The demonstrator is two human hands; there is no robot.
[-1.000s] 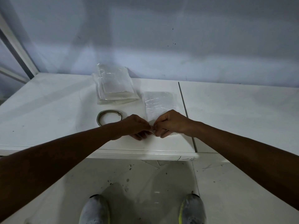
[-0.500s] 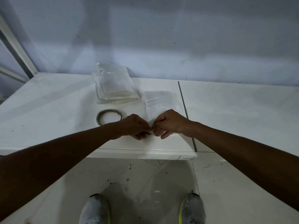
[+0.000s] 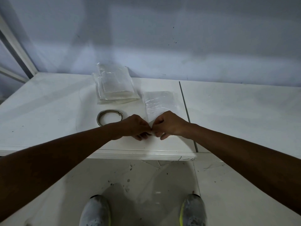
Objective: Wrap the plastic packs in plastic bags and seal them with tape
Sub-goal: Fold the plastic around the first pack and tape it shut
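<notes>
Hardly anything has moved since 1 second ago: the 2 hands sit knuckle to knuckle at the same spot, only a shade nearer the camera's centre. Nearest, 2 grey shoes (image 3: 96,211) stand on the speckled floor below the white table (image 3: 146,154). Just past its front edge, the left hand (image 3: 135,126) and right hand (image 3: 169,123) have curled fingers, and thumb and forefinger of each seem to pinch the near edge of the plastic bag (image 3: 160,103), which lies flat on the table, running away from them.

Judging by this, the mouth is being teased open. It would go best by rubbing the 2 layers apart with small sliding pinches, not by pulling hard. The film looks thin, clear, crinkled and glossy.

Left of the hands rests the tape roll (image 3: 110,117). Further back, near the wall, lies the stack of plastic packs (image 3: 114,85), translucent and flat.
</notes>
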